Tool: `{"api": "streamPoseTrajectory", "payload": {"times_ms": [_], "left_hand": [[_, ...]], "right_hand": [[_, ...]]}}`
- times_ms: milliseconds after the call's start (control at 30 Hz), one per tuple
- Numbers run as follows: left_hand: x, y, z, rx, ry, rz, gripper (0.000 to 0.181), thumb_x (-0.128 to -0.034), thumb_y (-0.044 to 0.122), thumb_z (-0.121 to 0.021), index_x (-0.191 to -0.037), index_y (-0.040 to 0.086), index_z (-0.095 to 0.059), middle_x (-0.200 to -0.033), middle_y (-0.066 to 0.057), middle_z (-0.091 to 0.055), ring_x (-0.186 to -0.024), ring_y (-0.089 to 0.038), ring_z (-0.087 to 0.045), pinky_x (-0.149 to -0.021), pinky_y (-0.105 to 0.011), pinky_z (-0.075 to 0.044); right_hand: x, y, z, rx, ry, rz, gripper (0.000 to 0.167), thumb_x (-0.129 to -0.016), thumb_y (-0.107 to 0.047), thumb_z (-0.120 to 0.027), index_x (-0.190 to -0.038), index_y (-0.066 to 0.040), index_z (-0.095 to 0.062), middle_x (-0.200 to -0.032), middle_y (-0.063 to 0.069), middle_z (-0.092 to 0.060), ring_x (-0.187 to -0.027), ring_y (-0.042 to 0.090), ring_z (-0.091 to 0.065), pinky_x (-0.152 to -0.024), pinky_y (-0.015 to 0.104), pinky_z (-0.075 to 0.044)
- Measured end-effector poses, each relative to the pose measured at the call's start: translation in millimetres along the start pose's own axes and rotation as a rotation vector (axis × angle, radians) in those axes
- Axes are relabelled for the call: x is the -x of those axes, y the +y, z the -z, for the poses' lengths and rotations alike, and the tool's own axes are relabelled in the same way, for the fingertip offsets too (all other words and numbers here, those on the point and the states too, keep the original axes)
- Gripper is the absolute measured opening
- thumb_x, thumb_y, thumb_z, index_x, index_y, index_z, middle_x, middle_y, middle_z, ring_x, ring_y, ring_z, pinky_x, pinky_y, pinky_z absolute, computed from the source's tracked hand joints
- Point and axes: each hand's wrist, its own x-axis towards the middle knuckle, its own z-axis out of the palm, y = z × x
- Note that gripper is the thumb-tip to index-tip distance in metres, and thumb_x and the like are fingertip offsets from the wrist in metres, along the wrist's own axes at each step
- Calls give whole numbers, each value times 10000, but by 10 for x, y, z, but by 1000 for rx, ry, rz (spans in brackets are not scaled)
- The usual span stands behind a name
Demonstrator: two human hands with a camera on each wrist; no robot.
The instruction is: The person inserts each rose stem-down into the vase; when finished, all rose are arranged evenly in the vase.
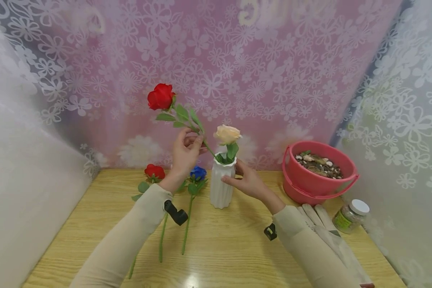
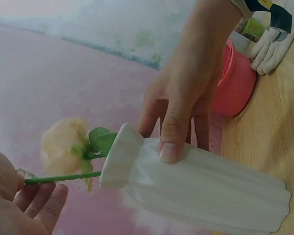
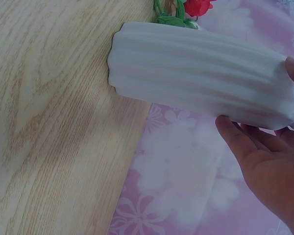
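The left hand pinches the green stem of a red rose, with the bloom held up high and the stem slanting down to the mouth of the white vase; the stem's end is out of sight there. The right hand holds the vase near its top, thumb in front and fingers round the back. The vase stands up on the wooden table, and a cream rose sits in it, leaves by the rim. Left of the vase, a blue rose and a second red rose lie on the table, and the left arm hides part of the red one. Over on the right are a pink bucket with stones and shells inside, pale gloves, and a jar with a white lid. Behind it all hangs a pink cloth with white flowers on it
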Motion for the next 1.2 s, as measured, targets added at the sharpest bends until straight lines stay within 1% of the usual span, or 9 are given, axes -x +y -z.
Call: {"api": "streamPoseTrajectory", "payload": {"times_ms": [67, 200, 400, 567, 733, 867, 1033, 1133, 1200], "left_hand": [[1, -24, -26, -26, -14, 5, 258, -1042, -22, -608, -1293, -59, -565, -1036, -331, -695, -918, -506, -742, -838, -498, -659], [14, -80, -70, -83, -43, 9, 224, -1045, 1, -612, -1262, -52, -593, -1023, -345, -712, -936, -501, -746, -859, -548, -650], [34, -175, -101, -192, -59, -5, 181, -1069, 99, -619, -1195, -28, -649, -984, -292, -751, -929, -473, -741, -831, -423, -663], [28, -203, -110, -258, -48, 6, 206, -1071, 153, -632, -1167, -20, -688, -1060, -241, -762, -1001, -425, -722, -852, -362, -598], [4, -188, -115, -278, -44, 10, 223, -1058, 172, -655, -1155, -22, -707, -1102, -230, -757, -1043, -411, -700, -965, -453, -590], [-3, -182, -113, -306, -58, 7, 222, -1051, 184, -669, -1136, -15, -720, -1080, -214, -754, -1035, -351, -699, -989, -491, -594], [27, -205, -105, -386, -145, -12, 210, -1039, 165, -679, -1102, -21, -754, -1090, -197, -755, -1070, -339, -699, -935, -488, -615], [60, -242, -94, -438, -210, 16, 215, -1035, 156, -677, -1127, -16, -767, -1140, -183, -748, -1127, -334, -682, -917, -472, -619], [77, -266, -84, -458, -233, 45, 224, -1033, 165, -682, -1149, -3, -774, -1178, -167, -740, -1164, -329, -663, -920, -466, -614]], "right_hand": [[-7, 8, -1, 5, 2, 1, 798, -984, -376, -763, -1650, -230, -349, -1560, 104, -554, -1372, 367, -607, -1066, 545, -571], [-21, 33, -5, -3, -1, -1, 790, -980, -392, -766, -1642, -240, -362, -1555, 98, -558, -1372, 368, -606, -1064, 546, -572], [-25, 42, -11, -11, -11, 1, 802, -978, -415, -764, -1646, -243, -354, -1560, 100, -553, -1371, 375, -604, -1063, 561, -568], [-25, 36, -13, -16, -6, 8, 787, -979, -383, -770, -1639, -235, -368, -1553, 103, -558, -1372, 384, -602, -1070, 572, -560], [-25, 32, -8, -23, 0, 21, 777, -985, -340, -768, -1640, -222, -367, -1554, 103, -557, -1372, 381, -602, -1056, 543, -578], [-25, 32, -4, -32, -5, 19, 783, -987, -334, -767, -1645, -219, -359, -1560, 105, -551, -1379, 386, -595, -1060, 562, -570], [-27, 38, -4, -37, -7, 20, 800, -990, -354, -761, -1657, -239, -334, -1574, 103, -538, -1387, 395, -586, -1071, 597, -552], [-30, 45, -9, -39, -5, 23, 800, -989, -360, -760, -1657, -244, -334, -1573, 104, -538, -1388, 398, -584, -1086, 615, -534], [-31, 47, -11, -40, -4, 26, 800, -989, -356, -762, -1657, -244, -335, -1573, 107, -538, -1388, 402, -583, -1093, 620, -527]]}}
